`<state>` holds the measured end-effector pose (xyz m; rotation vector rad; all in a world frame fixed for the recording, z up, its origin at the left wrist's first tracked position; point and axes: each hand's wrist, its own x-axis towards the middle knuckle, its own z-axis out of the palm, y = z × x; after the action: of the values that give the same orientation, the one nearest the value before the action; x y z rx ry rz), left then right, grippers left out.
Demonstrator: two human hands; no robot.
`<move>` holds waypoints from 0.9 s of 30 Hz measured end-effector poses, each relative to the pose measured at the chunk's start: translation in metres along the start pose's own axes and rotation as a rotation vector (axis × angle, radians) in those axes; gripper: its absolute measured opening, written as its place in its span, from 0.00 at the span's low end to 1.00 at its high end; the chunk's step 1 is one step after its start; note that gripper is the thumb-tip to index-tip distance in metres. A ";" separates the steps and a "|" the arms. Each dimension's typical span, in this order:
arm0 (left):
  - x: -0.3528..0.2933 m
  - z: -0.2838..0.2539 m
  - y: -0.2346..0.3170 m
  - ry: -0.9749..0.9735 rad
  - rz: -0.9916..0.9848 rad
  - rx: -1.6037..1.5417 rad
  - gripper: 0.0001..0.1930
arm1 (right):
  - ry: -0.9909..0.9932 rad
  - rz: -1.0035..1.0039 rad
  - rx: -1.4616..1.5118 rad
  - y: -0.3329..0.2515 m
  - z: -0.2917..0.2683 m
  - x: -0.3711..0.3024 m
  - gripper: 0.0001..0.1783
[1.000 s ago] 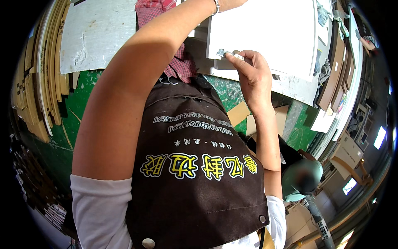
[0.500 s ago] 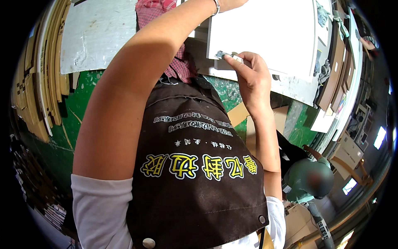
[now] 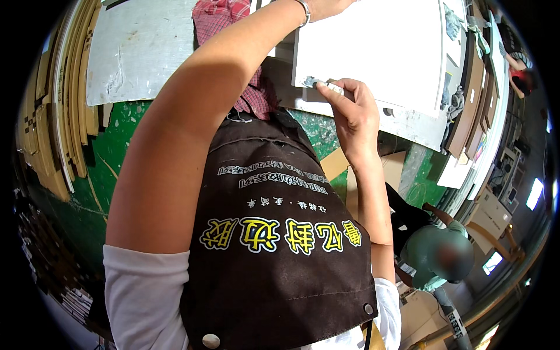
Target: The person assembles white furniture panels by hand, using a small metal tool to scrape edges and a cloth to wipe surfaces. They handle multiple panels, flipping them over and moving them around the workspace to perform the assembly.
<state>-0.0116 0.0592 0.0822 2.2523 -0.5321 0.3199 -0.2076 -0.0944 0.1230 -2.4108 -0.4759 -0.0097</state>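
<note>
A white panel, very bright in the light, lies in front of me. My right hand is at its near left corner, thumb and fingers pinched on a small grey-and-whitish piece. That piece touches or hovers just over the corner; its exact kind is too small to tell. My left hand reaches over the panel's far left side, a bracelet on the wrist. The top edge of the picture cuts off its fingers. Next to the panel hangs a red checked cloth.
A pale, scuffed board lies at the left, beside a stack of brown-edged boards. Grey rags and dark panels are to the right. A co-worker in a green shirt bends at the lower right; another person is at the far right.
My right hand has shifted slightly nearer to me, still pinching the small piece. The left hand has moved a little to the right. The far-right person has come further into view.
</note>
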 end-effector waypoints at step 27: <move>-0.005 -0.011 -0.001 -0.002 -0.029 0.019 0.10 | -0.023 0.019 -0.028 -0.011 -0.003 0.004 0.21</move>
<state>-0.0158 0.0687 0.0870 2.2768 -0.4990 0.3089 -0.2078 -0.0873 0.1328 -2.4448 -0.4659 0.0204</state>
